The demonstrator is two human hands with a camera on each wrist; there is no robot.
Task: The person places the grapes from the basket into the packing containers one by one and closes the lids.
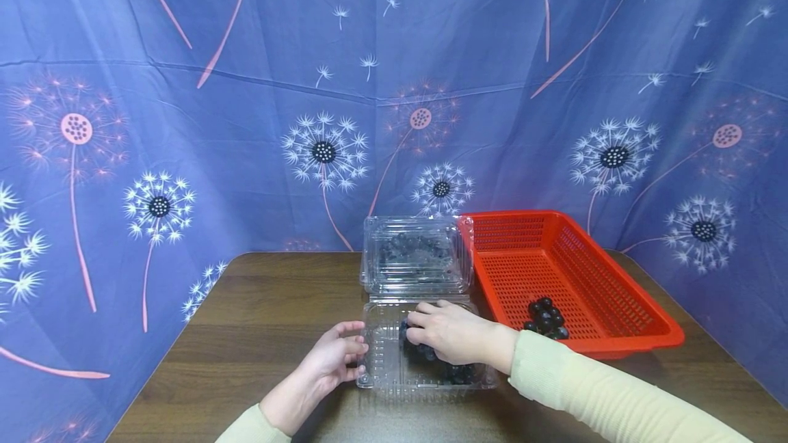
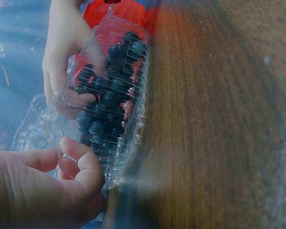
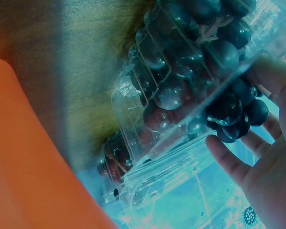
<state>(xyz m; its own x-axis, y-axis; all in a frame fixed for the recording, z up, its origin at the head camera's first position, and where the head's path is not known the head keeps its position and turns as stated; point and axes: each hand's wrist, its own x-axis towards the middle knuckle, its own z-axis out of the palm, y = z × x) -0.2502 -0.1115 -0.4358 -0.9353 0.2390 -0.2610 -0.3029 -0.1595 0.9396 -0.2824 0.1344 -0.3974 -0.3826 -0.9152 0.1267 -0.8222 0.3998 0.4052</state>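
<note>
Brown wood-grain surface point(image 1: 289, 306), blue dandelion-print cloth point(image 1: 246, 122) behind and on both sides. Count: two hands; one red basket point(image 1: 609, 265), right; one small cluster point(image 1: 546, 320) in its near-left corner; one clear container point(image 1: 384, 344), clear lid point(image 1: 418, 280) behind. Grapes point(image 3: 229, 112) in container's right half, too overlapped to count. Left hand point(image 1: 332, 357): fingers narrow, pinching container's left edge. Right hand point(image 1: 452, 333): fingers curled round grapes. Left wrist view: grapes stacked behind container wall. Right wrist view: held grapes, mostly hidden in head view.
</note>
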